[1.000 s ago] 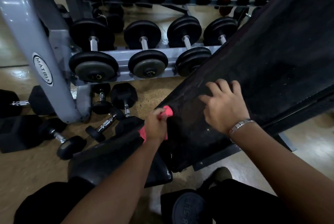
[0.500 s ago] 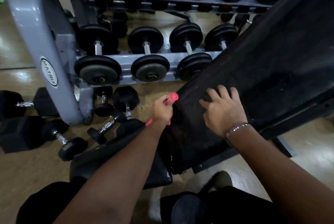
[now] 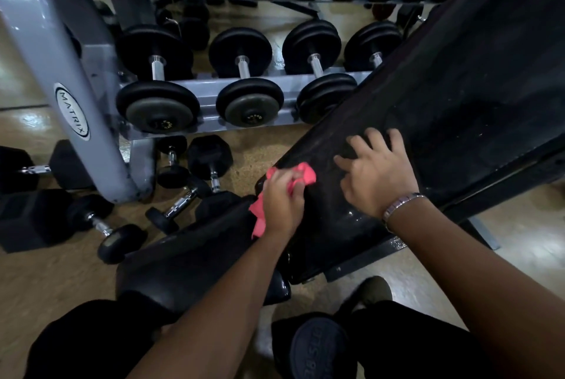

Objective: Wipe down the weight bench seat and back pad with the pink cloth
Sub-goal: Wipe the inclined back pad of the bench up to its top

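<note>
Left grip (image 3: 282, 204): clenched round the pink cloth (image 3: 302, 175), back of the hand up. The cloth is bunched. One wad pokes out past the fingers onto the bench's back pad (image 3: 458, 97), and a tail hangs out on the wrist side, over the top end of the seat (image 3: 189, 262). Position: left edge of the back pad, close to its bottom corner, just above where pad and seat meet.

Right grip (image 3: 379, 177): released, holding nothing. It lies palm down on the back pad with fingers spread and slightly bent, just right of the cloth and apart from it. There is a metal bracelet (image 3: 400, 206) on that wrist.

Back pad: black and tilted, running from its bottom end up towards the top right. A few wet-looking glints show near the bottom end, below the right grip. Seat: black, sitting lower and angled off to the lower left.

Surroundings: a grey dumbbell rack (image 3: 61, 79) marked MATRIX stands beyond the bench's left edge, with round-head dumbbells sitting in rows on it. Hex dumbbells (image 3: 211, 161) lie loose on the tan floor (image 3: 46, 287) at the rack's foot. A shoe (image 3: 376, 287) is on the floor below the back pad's bottom corner.
</note>
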{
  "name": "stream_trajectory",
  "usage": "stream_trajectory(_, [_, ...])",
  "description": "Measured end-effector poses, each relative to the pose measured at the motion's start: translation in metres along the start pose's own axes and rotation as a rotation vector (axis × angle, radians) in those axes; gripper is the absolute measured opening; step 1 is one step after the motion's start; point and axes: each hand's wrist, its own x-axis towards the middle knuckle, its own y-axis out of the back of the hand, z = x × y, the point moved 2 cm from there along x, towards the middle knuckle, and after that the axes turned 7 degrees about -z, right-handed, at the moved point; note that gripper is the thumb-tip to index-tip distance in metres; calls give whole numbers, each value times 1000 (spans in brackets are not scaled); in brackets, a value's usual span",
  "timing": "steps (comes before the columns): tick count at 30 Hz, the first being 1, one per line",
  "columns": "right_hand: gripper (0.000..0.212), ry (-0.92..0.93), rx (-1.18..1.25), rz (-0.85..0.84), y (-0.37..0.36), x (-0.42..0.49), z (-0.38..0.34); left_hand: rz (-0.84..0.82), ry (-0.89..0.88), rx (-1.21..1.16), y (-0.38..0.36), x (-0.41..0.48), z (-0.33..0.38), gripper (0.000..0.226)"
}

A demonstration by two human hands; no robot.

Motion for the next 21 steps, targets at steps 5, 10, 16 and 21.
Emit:
stream_trajectory(5, [37, 12, 12, 6, -5, -1, 1, -45, 39, 44, 17, -21, -33, 9])
stream_trajectory(10, [39, 22, 23, -20, -5, -2, 2, -7, -17, 45, 3, 4, 7, 15])
stream_trajectory(16, [32, 17, 96, 74, 1, -11, 10, -52, -22, 88, 19, -20, -18, 16])
stream_trajectory(21, [31, -46, 125, 154, 5, -21, 25, -75, -140, 89, -4, -36, 25, 19])
